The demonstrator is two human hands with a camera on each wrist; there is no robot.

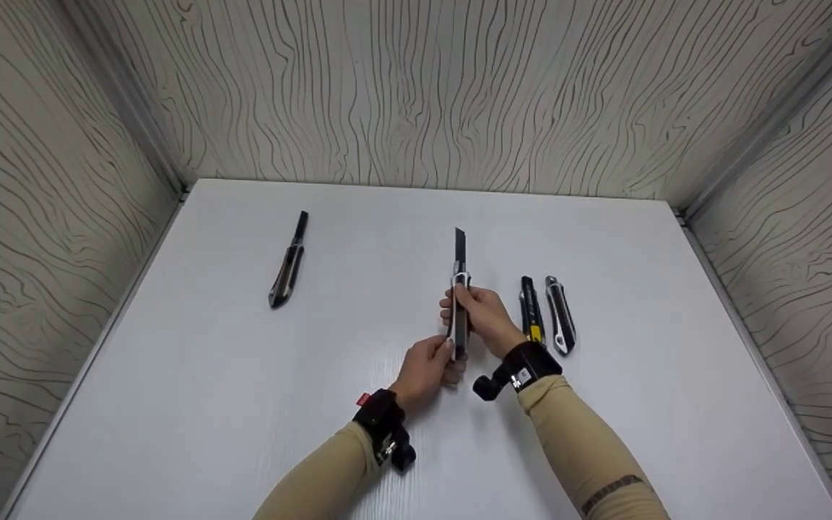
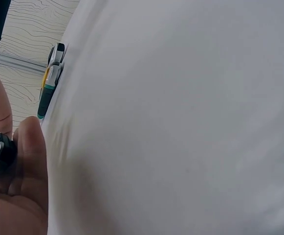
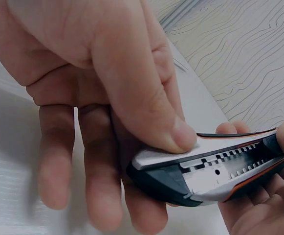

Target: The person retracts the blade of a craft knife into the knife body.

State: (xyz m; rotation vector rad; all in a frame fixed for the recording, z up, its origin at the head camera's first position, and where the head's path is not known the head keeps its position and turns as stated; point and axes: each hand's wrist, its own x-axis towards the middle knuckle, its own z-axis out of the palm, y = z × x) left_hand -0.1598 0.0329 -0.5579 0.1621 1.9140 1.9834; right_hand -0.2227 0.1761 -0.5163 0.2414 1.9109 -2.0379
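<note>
Both hands hold one box cutter (image 1: 459, 325) above the table, its long dark blade (image 1: 460, 247) out and pointing at the back wall. My left hand (image 1: 422, 370) pinches the butt end of the handle between thumb and fingers. Further up, my right hand (image 1: 488, 314) grips the handle, with its thumb on top near the slider. In the right wrist view, the silver and black handle (image 3: 215, 174) shows a toothed slot with orange trim. Only the butt of that cutter (image 2: 4, 148) is visible in the left wrist view; its blade lies outside both wrist views.
A second box cutter (image 1: 288, 271) lies at the left with its blade out. Right of my hands lie a black and yellow cutter (image 1: 531, 310), partly behind the right wrist, and a silver and black one (image 1: 561, 316). The white table (image 1: 170, 404) meets patterned walls (image 1: 416, 94).
</note>
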